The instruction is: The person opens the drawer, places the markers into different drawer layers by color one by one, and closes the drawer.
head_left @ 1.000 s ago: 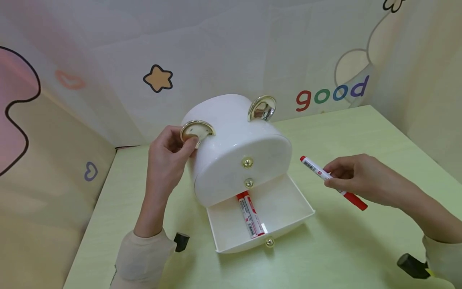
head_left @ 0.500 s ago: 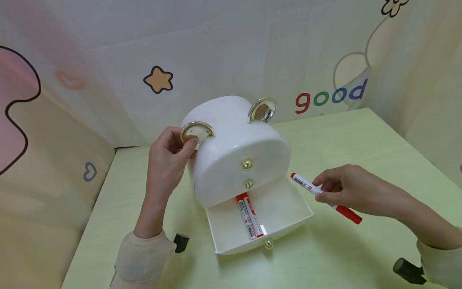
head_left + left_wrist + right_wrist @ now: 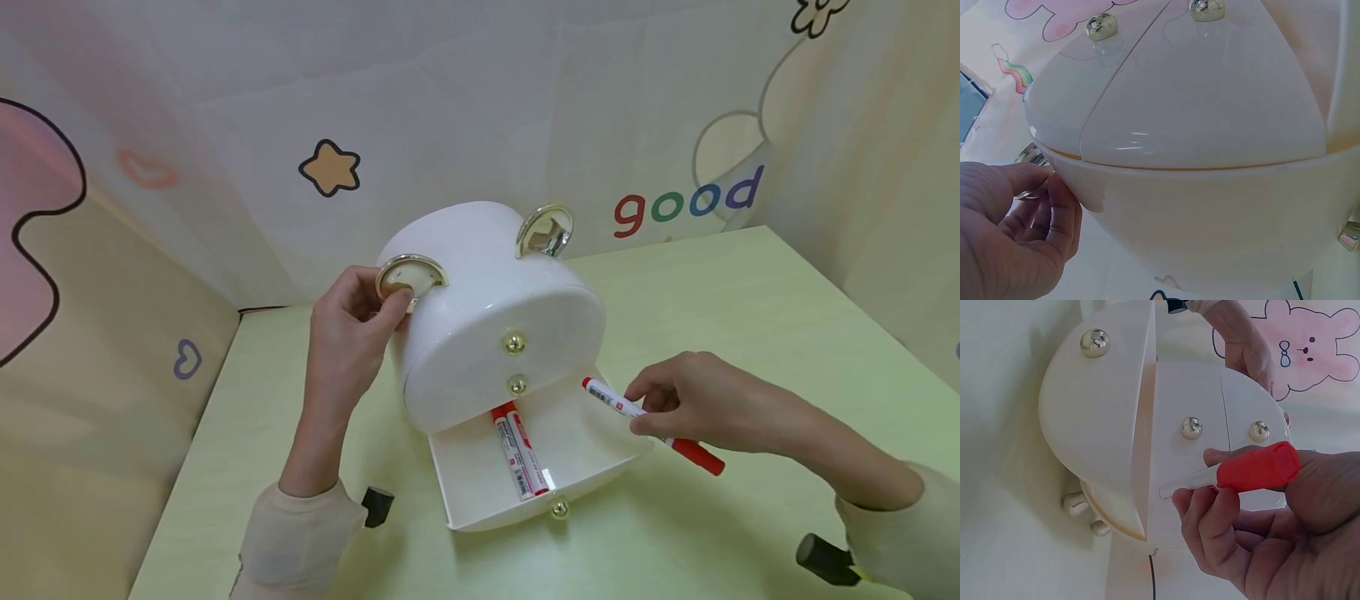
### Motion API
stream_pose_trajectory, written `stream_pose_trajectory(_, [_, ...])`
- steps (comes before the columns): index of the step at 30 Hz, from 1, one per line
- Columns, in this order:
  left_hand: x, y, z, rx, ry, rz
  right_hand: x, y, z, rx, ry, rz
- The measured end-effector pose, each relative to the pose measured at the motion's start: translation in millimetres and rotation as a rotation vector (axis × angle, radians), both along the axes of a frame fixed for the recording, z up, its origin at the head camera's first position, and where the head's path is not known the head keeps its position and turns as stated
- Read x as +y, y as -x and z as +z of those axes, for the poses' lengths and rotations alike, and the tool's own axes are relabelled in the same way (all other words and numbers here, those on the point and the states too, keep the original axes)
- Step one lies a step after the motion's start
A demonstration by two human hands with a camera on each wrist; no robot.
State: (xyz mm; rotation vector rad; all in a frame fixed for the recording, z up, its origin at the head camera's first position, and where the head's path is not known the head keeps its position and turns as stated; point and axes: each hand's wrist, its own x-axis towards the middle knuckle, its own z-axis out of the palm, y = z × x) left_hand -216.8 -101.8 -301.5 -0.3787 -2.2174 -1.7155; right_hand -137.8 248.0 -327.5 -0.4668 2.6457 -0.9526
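Note:
A white rounded drawer box [image 3: 480, 333] with gold ear-shaped pieces stands on the table. Its lowest drawer [image 3: 592, 433] is pulled out, and two red-and-white markers [image 3: 519, 450] lie side by side inside it. My left hand [image 3: 347, 333] pinches the left gold ear [image 3: 411, 273] between thumb and fingers; the left wrist view shows the same hold beside the box. My right hand [image 3: 705, 404] grips another red-capped marker [image 3: 611, 397], tilted above the drawer's right edge. In the right wrist view its red cap [image 3: 1259, 467] points back toward the camera.
The pale green table [image 3: 750, 317] extends around the box. Behind stands a printed cloth backdrop [image 3: 465, 100] with a star and the word "good". Round gold knobs [image 3: 514, 342] stick out from the drawer fronts. Dark wrist-camera pieces [image 3: 827, 560] show at the sleeves.
My right hand has moved left and somewhat lower with the marker, from beside the box to over the drawer's right edge. My left hand keeps its hold on the ear.

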Motion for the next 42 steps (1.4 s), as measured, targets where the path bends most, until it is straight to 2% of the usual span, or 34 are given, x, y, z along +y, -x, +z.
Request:
stream_pose_trajectory(8, [0,0.2,0.6,0.000,0.007,0.006,-18,9.8,-1.7,0.012,-0.042,0.013])
stream_pose_trajectory(26, [0,0.5,0.2,-0.003,0.003,0.001,-45,20.9,-16.5,0.027,0.003,-0.037])
stream_pose_trajectory(32, [0,-0.3,0.1,-0.008,0.006,0.004,-52,23.9,-22.1,0.055,0.003,-0.063])
stream_pose_trajectory(38, [0,0.0,0.2,-0.006,0.001,0.003,-57,25.1,-28.2,0.141,0.007,-0.106])
stream_pose_trajectory(42, [0,0.2,0.0,-0.003,-0.005,0.000,-58,23.5,-30.4,0.143,0.042,-0.120])
